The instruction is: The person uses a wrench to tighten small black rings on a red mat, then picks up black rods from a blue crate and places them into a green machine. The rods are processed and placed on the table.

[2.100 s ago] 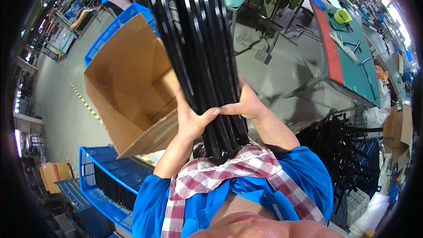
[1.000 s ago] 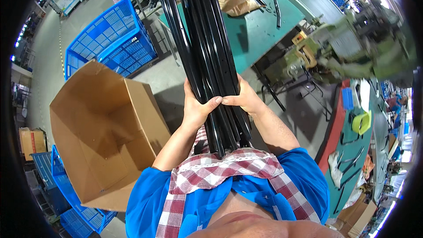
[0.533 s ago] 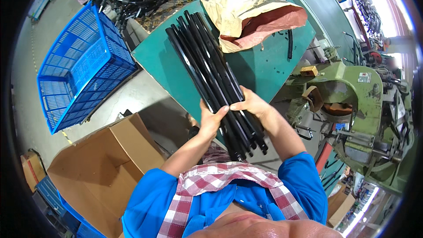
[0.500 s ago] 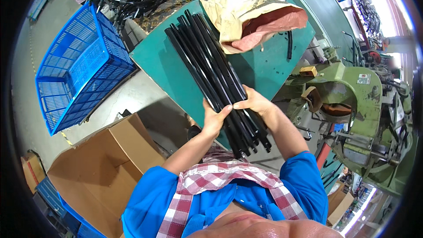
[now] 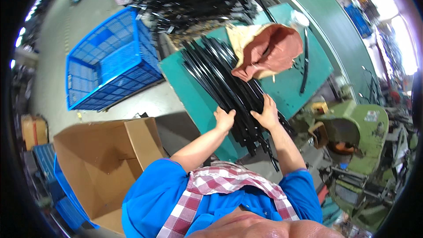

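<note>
A loose bundle of long black tubes (image 5: 227,79) lies slantwise on the green tabletop (image 5: 185,93), its near ends sticking out past the table's edge toward me. My left hand (image 5: 224,119) rests at the bundle's left side, thumb and fingers apart, not wrapped round it. On the right side my right hand (image 5: 267,113) lies with stretched fingers against the tubes, thumb spread toward the middle. One thin tube at the near end juts out askew from the others. Beyond the bundle, a yellowish sack (image 5: 240,39) with a reddish inside partly covers the tubes' right edge.
A blue plastic crate (image 5: 112,92) stands at the left, with an open cardboard box (image 5: 88,163) nearer me. Many black parts (image 5: 189,0) are piled behind the table. A green machine (image 5: 370,136) stands at the right. One short black tube (image 5: 305,61) lies beside the sack.
The tubes went from a tight bundle gripped between both hands to a wider spread on the table. My hands have loosened and moved apart slightly. The view has shifted.
</note>
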`<state>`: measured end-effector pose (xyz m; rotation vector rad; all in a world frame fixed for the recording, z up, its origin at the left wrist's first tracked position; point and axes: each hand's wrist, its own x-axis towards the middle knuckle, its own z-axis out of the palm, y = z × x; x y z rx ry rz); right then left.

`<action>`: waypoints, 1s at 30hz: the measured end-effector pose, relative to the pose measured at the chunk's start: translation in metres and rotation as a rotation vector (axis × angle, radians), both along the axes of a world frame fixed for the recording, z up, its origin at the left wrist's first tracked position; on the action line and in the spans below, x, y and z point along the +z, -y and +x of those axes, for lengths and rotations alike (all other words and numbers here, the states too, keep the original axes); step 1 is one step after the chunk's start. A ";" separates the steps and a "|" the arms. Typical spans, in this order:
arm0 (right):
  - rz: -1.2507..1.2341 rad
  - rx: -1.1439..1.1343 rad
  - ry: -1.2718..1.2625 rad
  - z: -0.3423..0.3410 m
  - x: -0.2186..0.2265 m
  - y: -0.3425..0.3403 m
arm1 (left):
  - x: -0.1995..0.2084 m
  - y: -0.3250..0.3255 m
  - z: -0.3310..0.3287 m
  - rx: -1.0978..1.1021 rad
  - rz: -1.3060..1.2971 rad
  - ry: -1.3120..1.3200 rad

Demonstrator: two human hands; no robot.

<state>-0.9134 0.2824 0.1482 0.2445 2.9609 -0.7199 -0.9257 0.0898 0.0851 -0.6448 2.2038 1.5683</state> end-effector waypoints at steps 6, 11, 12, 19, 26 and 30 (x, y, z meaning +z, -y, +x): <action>-0.104 0.175 -0.371 0.047 0.013 0.031 | -0.007 0.004 0.027 0.171 0.003 0.041; -0.104 0.305 -0.332 0.096 0.035 0.034 | 0.010 0.003 0.052 0.177 0.122 0.096; -0.105 0.307 -0.322 0.104 0.036 0.032 | 0.013 0.001 0.057 0.186 0.114 0.087; -0.064 0.279 -0.379 0.143 0.054 0.030 | -0.028 0.028 0.073 0.118 0.248 0.174; -0.111 0.241 -0.348 0.173 0.053 0.040 | -0.029 0.057 0.079 0.018 0.331 0.076; -0.116 0.269 -0.271 0.186 0.050 0.056 | -0.017 0.097 0.100 -0.065 0.415 -0.051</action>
